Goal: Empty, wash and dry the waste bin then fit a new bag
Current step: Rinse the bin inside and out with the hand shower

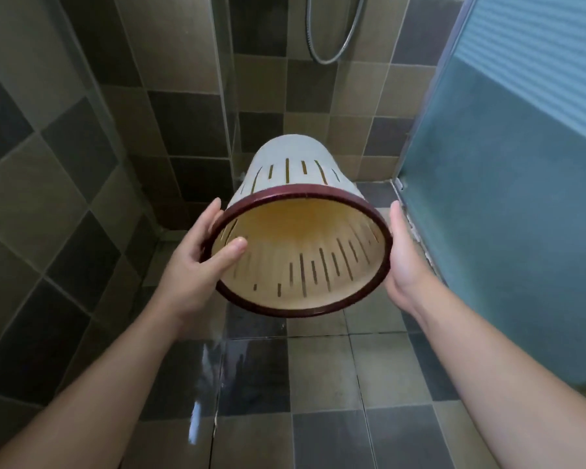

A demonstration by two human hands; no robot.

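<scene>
A white slotted waste bin (pixel 286 170) with a dark red rim hangs in the air over the shower floor. It is tilted, with its open mouth towards me and its base pointing away. The inside looks yellowish and holds nothing. My left hand (pixel 197 262) grips the rim's left side, thumb inside the bin and fingers outside. My right hand (pixel 403 258) presses against the outside of the rim on the right, thumb straight up. Its fingers are hidden behind the bin.
I stand in a tiled shower corner with a wet, shiny floor (pixel 318 367). A metal shower hose (pixel 332 45) loops down the back wall. A frosted blue-green glass door (pixel 508 198) runs close along the right. A clear glass panel edge (pixel 224 96) stands left of the corner.
</scene>
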